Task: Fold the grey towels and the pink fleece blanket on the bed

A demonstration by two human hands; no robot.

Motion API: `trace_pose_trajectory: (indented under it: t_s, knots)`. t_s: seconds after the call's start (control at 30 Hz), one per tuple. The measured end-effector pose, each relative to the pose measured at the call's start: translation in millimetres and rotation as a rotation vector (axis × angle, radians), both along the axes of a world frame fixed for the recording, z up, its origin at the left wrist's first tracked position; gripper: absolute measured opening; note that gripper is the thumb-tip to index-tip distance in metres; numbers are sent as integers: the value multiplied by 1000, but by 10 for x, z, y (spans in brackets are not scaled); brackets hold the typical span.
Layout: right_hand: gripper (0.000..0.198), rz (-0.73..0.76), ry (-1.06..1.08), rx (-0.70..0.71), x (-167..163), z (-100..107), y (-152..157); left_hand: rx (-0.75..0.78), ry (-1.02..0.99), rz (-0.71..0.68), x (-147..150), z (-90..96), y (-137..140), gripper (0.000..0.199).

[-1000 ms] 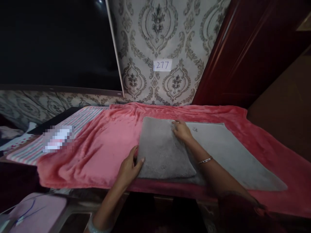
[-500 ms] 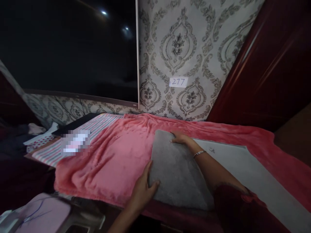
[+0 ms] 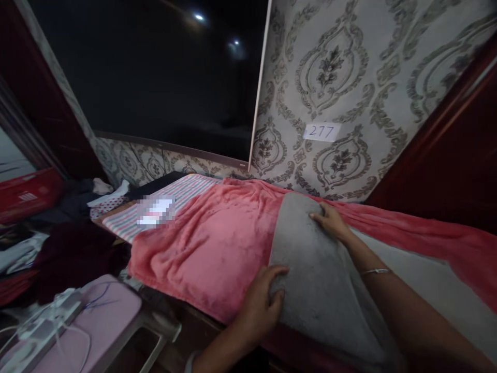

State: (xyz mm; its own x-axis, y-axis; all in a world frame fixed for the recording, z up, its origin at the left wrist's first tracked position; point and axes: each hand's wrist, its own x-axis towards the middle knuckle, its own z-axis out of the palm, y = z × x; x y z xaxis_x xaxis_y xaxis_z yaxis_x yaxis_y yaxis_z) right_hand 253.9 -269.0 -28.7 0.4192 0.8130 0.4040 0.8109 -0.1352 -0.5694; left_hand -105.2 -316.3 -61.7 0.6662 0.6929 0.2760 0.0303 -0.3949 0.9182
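Observation:
A grey plush cloth (image 3: 310,280) lies on a pink fleece blanket (image 3: 217,243), its left part folded over. My left hand (image 3: 262,303) holds its lower left edge, thumb and index finger showing on top; the other fingers are hidden. Farther back, my right hand (image 3: 332,220), with a silver bangle at the wrist, grips the cloth near its far edge, fingers curled over it. From under my right forearm, a paler flat stretch of fabric (image 3: 411,264) runs to the right.
A striped cloth (image 3: 190,186) with a blurred-out object on it borders the blanket on the left. A pink stool (image 3: 112,316) carrying a white power strip (image 3: 50,321) stands front left. Behind are a large dark television (image 3: 163,77) and a patterned wall (image 3: 303,103).
The view has swung left, so everything sits farther right in it, and more clutter shows at the left. Both hands stay on the grey cloth; the left fingers now reach further over its edge.

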Motion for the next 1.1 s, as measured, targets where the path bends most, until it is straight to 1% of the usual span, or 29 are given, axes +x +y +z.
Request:
trace_pose_trajectory:
  t_s: [0.1,0.17,0.23,0.27,0.3,0.33,0.4,0.43,0.47,0.53,0.57,0.63,0.7,0.8,0.83,0.87,0.9,0.97,1.03,1.1]
  knots:
    - [27,18,-75,120,-11,408,93,38,-59,43,-159,357,61,43]
    - [29,49,-119,131,-119,667,293,90,-91,71,-373,608,197,41]
    - [33,93,-151,112,-347,811,587,139,-90,112,-651,767,413,39]
    - [35,107,-170,88,-508,817,745,145,-71,143,-798,785,541,38]
    - [37,116,-198,45,-694,774,892,134,-39,176,-940,755,673,38]
    - [40,118,-236,-24,-897,684,1018,109,4,209,-1069,678,803,37]
    - [49,120,-309,-209,-1298,394,1173,57,109,286,-1266,410,1030,37]
    - [53,123,-337,-316,-1470,218,1200,51,153,331,-1327,247,1117,36]
    - [55,135,-339,-372,-1607,40,1199,54,186,368,-1365,87,1183,35]
    - [55,137,-347,-445,-1760,-261,1145,83,220,415,-1391,-171,1254,36]
    - [55,137,-351,-463,-1778,-366,1109,104,234,420,-1390,-249,1266,37]
    - [54,145,-350,-491,-1726,-471,1048,161,275,410,-1383,-297,1261,37]
    - [55,168,-313,-498,-1606,-476,1006,258,348,423,-1374,-243,1236,36]
    - [56,181,-258,-472,-1400,-438,921,502,466,557,-1316,-119,1141,37]
    - [57,177,-250,-458,-1339,-436,874,588,490,576,-1271,-91,1081,38]
    - [57,171,-245,-443,-1288,-441,815,664,501,557,-1212,-75,1001,39]
    - [57,166,-238,-425,-1246,-453,747,725,504,492,-1138,-68,903,41]
    - [55,164,-226,-384,-1199,-489,591,798,504,276,-957,-81,669,46]
    - [53,181,-220,-337,-1193,-530,430,823,517,78,-761,-111,438,58]
    - [53,207,-217,-295,-1211,-570,280,816,550,-13,-587,-139,270,65]
